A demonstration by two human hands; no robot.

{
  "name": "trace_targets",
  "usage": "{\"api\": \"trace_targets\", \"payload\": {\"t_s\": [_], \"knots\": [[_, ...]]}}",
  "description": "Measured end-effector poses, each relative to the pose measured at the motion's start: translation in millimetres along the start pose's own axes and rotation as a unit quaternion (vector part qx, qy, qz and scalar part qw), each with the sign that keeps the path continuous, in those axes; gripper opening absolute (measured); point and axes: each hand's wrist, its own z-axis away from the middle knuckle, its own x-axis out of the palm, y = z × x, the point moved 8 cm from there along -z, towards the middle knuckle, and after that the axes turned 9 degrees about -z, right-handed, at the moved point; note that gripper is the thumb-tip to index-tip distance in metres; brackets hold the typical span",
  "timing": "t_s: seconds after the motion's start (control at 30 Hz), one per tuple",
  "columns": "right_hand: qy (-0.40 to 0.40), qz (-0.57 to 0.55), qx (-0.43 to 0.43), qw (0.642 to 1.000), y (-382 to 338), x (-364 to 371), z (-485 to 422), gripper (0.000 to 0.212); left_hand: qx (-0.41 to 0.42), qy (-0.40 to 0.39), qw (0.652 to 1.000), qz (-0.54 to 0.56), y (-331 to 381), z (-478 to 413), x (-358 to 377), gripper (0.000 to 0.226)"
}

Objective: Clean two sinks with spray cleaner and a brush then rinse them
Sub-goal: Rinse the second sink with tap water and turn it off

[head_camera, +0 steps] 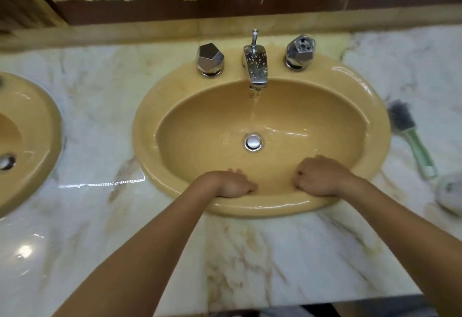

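Left hand (232, 184) flat, right hand (317, 179) curled and empty, both pressed on the slick wet sink (142, 129); the brush (412, 139) at right, probably light, is best taken by its handle (422, 154).

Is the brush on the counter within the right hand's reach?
Probably yes: the brush lies on the counter right of the sink, on the right hand's own side, with nothing between them.
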Motion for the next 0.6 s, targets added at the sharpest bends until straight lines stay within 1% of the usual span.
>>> {"api": "trace_targets", "payload": {"t_s": [0.03,0.1,0.13,0.17,0.2,0.23,0.27,0.3,0.33,0.37,0.4,0.43,0.47,0.5,0.53,0.57,0.6], "knots": [[-0.032,0.015,-0.005,0.999,-3,8,4,0.041,0.031,-0.006,0.999,0.025,20,3,0,0.05],[-0.106,-0.013,-0.068,0.992,-35,27,23,0.048,0.07,-0.014,0.996,0.055,36,4,2,0.051],[-0.123,-0.029,-0.095,0.987,-47,30,33,0.049,0.068,-0.018,0.996,0.057,27,3,2,0.053],[-0.126,-0.039,-0.106,0.986,-49,28,38,0.05,0.039,-0.021,0.998,0.039,5,-2,5,0.058],[-0.118,-0.013,-0.095,0.988,-33,22,34,0.05,-0.014,-0.01,1.0,-0.007,-25,-4,5,0.065],[-0.095,0.051,-0.076,0.991,-8,12,24,0.052,-0.081,0.023,0.993,-0.082,-59,-5,-1,0.071],[-0.052,0.114,-0.054,0.991,19,-4,13,0.056,-0.133,0.065,0.975,-0.166,-86,-1,-13,0.075],[-0.006,0.171,-0.036,0.985,43,-20,4,0.061,-0.158,0.098,0.955,-0.229,-101,2,-22,0.077],[0.035,0.206,-0.029,0.977,60,-34,-3,0.066,-0.162,0.125,0.945,-0.257,-106,2,-29,0.077],[0.056,0.236,-0.031,0.97,68,-44,-9,0.069,-0.156,0.15,0.946,-0.243,-105,-4,-33,0.078],[0.073,0.258,-0.036,0.963,71,-50,-15,0.071,-0.144,0.173,0.958,-0.177,-96,-7,-39,0.077],[0.095,0.272,-0.041,0.957,68,-55,-18,0.074,-0.128,0.192,0.971,-0.054,-86,-12,-44,0.073],[0.126,0.286,-0.046,0.949,64,-60,-20,0.075,-0.104,0.213,0.963,0.131,-73,-17,-51,0.063],[0.16,0.3,-0.05,0.939,59,-64,-21,0.075,-0.082,0.221,0.904,0.356,-59,-21,-56,0.054],[0.186,0.312,-0.052,0.93,56,-66,-24,0.073,-0.043,0.206,0.795,0.57,-42,-28,-61,0.048],[0.199,0.318,-0.052,0.925,54,-66,-25,0.072,0.018,0.178,0.662,0.728,-22,-33,-70,0.047],[0.203,0.321,-0.052,0.924,52,-66,-27,0.07,0.067,0.16,0.525,0.833,-7,-36,-82,0.049]]}}
